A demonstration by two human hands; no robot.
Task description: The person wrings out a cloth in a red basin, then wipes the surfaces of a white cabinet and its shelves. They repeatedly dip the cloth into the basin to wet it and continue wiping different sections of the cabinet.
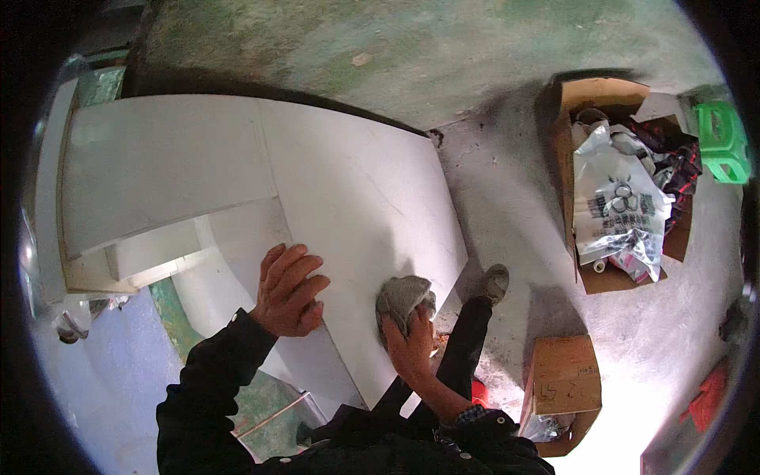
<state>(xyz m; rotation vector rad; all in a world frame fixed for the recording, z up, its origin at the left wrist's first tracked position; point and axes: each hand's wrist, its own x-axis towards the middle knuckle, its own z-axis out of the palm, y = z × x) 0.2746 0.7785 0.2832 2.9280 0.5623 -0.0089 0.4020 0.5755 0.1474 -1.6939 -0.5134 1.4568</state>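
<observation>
My right hand (409, 344) grips a bunched grey cloth (404, 297) on the white top of a desk or cabinet (356, 196). The cloth rests near the right front part of that white surface. Over the near edge of the same top hovers my left hand (291, 291), its fingers slightly curled and apart, with nothing in it. Faint marks show on the white surface beyond the cloth. A lower recess with a pale drawer or shelf (157, 249) lies left of my left hand.
On the floor at right stands an open cardboard box (567, 178) heaped with plastic bags (617, 202) and fabric. A green plastic stool (721, 142) is behind it. Closer in sits a smaller cardboard box (564, 374). A worn green-and-white wall (386, 53) borders the far side.
</observation>
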